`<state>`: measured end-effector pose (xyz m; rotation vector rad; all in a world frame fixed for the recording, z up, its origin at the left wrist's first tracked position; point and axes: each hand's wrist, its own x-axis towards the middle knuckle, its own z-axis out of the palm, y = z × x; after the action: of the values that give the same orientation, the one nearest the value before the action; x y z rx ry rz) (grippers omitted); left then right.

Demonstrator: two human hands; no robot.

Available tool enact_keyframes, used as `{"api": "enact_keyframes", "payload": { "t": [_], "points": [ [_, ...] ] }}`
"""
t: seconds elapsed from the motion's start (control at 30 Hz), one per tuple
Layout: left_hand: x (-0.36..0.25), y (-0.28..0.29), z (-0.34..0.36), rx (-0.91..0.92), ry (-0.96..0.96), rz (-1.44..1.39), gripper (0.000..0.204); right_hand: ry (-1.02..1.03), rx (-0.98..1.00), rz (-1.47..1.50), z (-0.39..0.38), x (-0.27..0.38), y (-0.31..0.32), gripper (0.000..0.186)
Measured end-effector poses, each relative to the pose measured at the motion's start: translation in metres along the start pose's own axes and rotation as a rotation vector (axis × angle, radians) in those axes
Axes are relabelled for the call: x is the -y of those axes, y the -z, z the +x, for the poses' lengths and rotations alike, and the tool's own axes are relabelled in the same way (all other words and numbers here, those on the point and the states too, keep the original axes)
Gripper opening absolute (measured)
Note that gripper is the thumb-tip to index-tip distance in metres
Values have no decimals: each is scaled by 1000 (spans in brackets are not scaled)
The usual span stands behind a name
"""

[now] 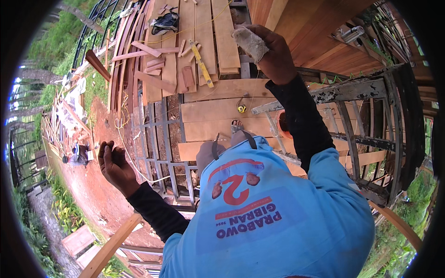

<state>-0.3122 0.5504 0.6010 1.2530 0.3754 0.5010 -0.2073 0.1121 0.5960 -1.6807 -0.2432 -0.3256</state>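
Observation:
Raised at the upper right, my right hand [278,58] is closed on a dusty grey rag [250,43], which looks folded into a pad. Just beyond this hand is a reddish-brown planked wood surface [301,21]; whether the rag touches it I cannot tell. My left hand [116,169] hangs out to the left with its fingers loosely curled and apart, palm up. I see nothing in it. Beneath it lies reddish bare ground [104,204], well below. Black sleeves cover both forearms.
A paint-worn metal ladder-like frame [352,95] stands close on my right. Below are wooden deck boards [218,111], a yellow tape measure [241,109] and an open metal joist grid [160,123]. Farther off lie a yellow spirit level [200,65], wood offcuts [155,65] and a dark bag [165,22].

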Motion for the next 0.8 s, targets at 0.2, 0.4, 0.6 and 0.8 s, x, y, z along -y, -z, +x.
{"api": "enact_keyframes", "payload": {
  "t": [0.2, 0.4, 0.6, 0.8],
  "points": [
    [7, -79, 42, 246, -7, 34, 24, 33, 9, -698, -35, -16, 61, 23],
    [70, -167, 35, 621, 256, 73, 25, -305, -485, -276, -103, -21, 73, 20],
    [111, -215, 45, 1054, 491, 43, 27, -381, -634, -261, -130, -34, 11, 19],
    [133, -239, 95, 1348, 278, 134, 21, -390, -409, -548, -95, -11, -60, 21]
  ]
}}
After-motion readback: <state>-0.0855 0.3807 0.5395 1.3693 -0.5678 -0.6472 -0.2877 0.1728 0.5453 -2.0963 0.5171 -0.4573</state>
